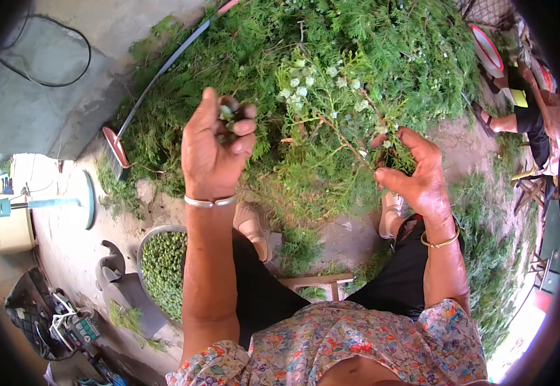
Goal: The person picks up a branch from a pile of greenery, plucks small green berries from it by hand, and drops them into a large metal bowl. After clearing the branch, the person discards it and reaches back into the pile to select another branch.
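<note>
My left hand (210,145) is raised with its fingers curled, palm up, around a few small green cones (227,114). My right hand (418,174) pinches an evergreen branch (338,132) near its lower right end. Pale green cones (296,90) cluster on the upper part of this branch, which lies across a large heap of cut evergreen branches (383,38). To the left of my legs stands a round metal basin (143,241) filled with picked green cones (163,273).
A broom (116,151) with a long handle leans on the heap's left side. A teal fan (87,199) and a grey dustpan (135,299) are at left. Another person's leg (505,123) shows at right. Below me is part of a wooden stool (315,280).
</note>
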`<state>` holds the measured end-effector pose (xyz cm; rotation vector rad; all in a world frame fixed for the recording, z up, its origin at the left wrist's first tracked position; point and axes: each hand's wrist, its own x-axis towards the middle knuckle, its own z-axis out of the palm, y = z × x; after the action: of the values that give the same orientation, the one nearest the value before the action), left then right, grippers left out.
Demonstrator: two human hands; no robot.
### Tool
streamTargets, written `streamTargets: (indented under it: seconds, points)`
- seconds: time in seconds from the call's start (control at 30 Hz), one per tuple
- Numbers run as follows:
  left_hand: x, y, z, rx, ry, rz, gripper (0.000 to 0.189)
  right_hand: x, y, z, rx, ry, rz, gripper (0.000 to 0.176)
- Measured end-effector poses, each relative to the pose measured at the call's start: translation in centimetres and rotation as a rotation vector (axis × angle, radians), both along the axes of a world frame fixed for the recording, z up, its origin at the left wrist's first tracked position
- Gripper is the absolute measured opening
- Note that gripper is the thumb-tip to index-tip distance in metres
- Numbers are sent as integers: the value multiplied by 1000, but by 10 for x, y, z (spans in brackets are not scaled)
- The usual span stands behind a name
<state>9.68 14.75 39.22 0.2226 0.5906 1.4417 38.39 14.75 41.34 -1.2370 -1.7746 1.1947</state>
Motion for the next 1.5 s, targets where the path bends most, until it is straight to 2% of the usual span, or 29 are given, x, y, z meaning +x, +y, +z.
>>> streamTargets:
  seconds: [0.07,0.1,0.17,0.23,0.3,0.33,0.43,0.47,0.6,0.67,0.8,0.87,1.0,1.07,1.2,1.3,1.37,1.43,1.5]
  points:
    - [12,0,6,-71,179,41,29,-1,0,-1,-19,15,3,30]
    - [18,1,5,-70,181,45,29,-1,0,0,-11,7,8,30]
    - [30,2,-1,-75,477,119,28,-3,-1,0,-1,0,17,30]
    - [42,0,-5,-49,466,144,27,-5,0,0,41,-54,21,29]
    - [56,-1,-5,-53,440,327,28,-8,0,-1,24,-55,39,30]
    - [59,-2,-8,-43,494,362,37,-11,-1,-2,6,-61,53,30]
    - [69,-1,-6,-65,599,406,47,-18,-6,-10,-76,-41,64,32]
    - [68,0,-7,-32,657,358,55,-15,-5,-23,-13,-152,71,34]
    - [63,2,-5,-87,815,252,56,-18,-5,-14,-77,-130,122,34]
    - [60,3,-2,-117,885,96,50,-15,-4,-15,-74,-115,158,34]
    - [66,2,-8,-108,737,153,43,-12,-4,-12,-60,-158,180,33]
    - [69,0,-3,-243,693,184,39,-10,-4,-14,-67,-166,166,33]
    - [69,4,-13,-147,615,207,40,-10,-5,-16,-33,-171,193,33]
    - [67,3,-10,-139,813,138,41,-11,-6,-17,-52,-145,160,33]
    - [71,3,-3,-173,908,97,43,-15,-6,-18,-96,-115,134,33]
    - [72,3,-13,-166,840,222,36,-13,-5,-25,-16,-134,100,32]
    - [69,5,-17,-120,701,365,26,-12,-3,-27,105,-201,34,30]
    - [67,7,-15,-121,681,402,19,-14,-3,-21,13,-121,26,30]
    - [65,8,-13,-34,802,446,17,-18,-4,-10,-79,-42,20,30]
